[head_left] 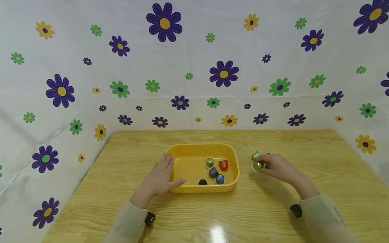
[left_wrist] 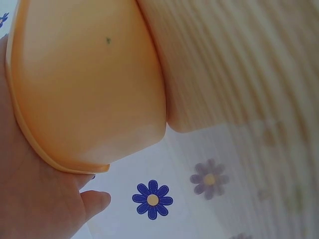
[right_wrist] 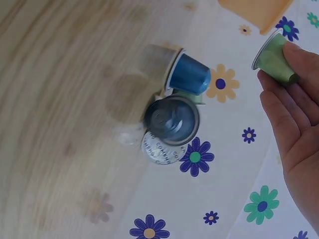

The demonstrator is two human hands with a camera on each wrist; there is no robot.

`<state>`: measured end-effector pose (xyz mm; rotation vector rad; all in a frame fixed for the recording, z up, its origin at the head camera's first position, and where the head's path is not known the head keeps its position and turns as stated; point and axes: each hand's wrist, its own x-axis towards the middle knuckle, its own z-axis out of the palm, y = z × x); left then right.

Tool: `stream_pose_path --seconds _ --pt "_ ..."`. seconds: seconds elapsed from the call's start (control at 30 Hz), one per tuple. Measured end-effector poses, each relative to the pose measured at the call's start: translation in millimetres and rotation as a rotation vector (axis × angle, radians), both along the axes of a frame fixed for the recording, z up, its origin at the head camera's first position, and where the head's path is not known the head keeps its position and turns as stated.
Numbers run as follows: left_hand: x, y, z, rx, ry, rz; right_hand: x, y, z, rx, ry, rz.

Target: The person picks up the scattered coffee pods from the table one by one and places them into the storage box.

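Several capsules (right_wrist: pixel 190 78) near right grip (head_left: pixel 281 170); flowered backdrop (head_left: pixel 194 50) behind.

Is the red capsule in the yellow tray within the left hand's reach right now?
Probably yes. The left hand lies at the left rim of the open-topped yellow tray, holding no capsule, and nothing covers the red capsule. The hand would likely pass over the tray's green capsule.

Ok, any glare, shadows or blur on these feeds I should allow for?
Head: a bright glare patch on the table near the bottom edge, and a soft shadow below the right hand; left wrist: wood grain at the right looks blurred, and the purple flower mirrors in the tabletop; right wrist: the blue capsule has a faint reflection beside it.
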<state>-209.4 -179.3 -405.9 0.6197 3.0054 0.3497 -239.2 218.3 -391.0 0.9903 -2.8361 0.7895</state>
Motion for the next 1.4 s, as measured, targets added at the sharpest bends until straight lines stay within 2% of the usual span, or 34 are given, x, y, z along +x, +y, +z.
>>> stream_pose_path --seconds 0.37,0.7,1.0,1.4 --pt "0.2 0.0 0.3 0.001 0.001 -0.001 4.9 -8.9 5.9 -0.076 -0.005 -0.028" --pt "0.4 -0.3 -0.7 -0.006 -0.003 0.01 3.9 -23.3 12.6 -0.067 -0.002 -0.041" --pt "0.0 0.1 -0.2 -0.008 -0.008 0.013 -1.7 -44.3 20.6 -0.078 0.045 0.021" --pt "0.6 1.0 1.0 0.007 -0.018 0.012 -10.4 -77.5 24.7 -0.133 0.02 0.073"
